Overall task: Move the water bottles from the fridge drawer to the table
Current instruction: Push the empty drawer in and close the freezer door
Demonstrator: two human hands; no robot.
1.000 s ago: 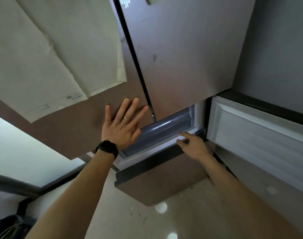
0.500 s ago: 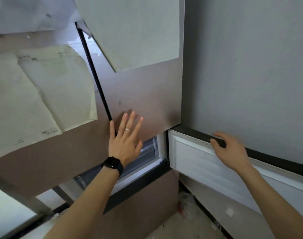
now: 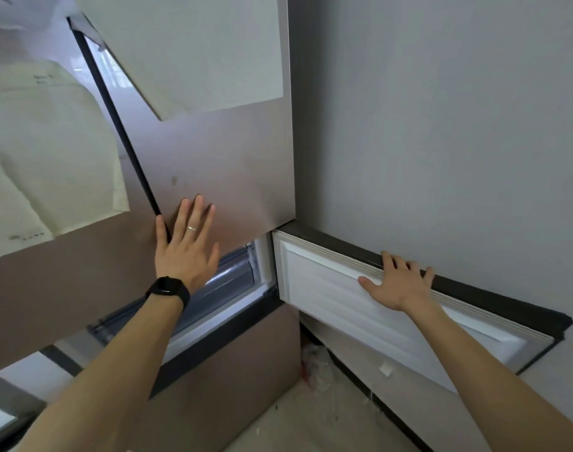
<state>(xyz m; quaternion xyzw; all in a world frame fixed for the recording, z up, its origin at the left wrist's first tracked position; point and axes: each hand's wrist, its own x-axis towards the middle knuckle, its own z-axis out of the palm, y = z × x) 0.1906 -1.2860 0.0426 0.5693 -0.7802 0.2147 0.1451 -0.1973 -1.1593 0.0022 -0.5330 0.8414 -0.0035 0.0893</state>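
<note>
The left hand [image 3: 185, 246] lies flat, fingers straight, on the brown upper fridge door [image 3: 233, 158]. The right hand [image 3: 399, 282] hooks its fingers over the white-lined lower door [image 3: 327, 288]. Between them, nearer the left, the translucent grey drawer [image 3: 236, 272] runs crosswise. No water bottles show.

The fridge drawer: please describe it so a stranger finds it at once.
Find the brown fridge door under the left hand. Just below it sits the fridge drawer, the only clear plastic part, left of the white lower door.
</note>
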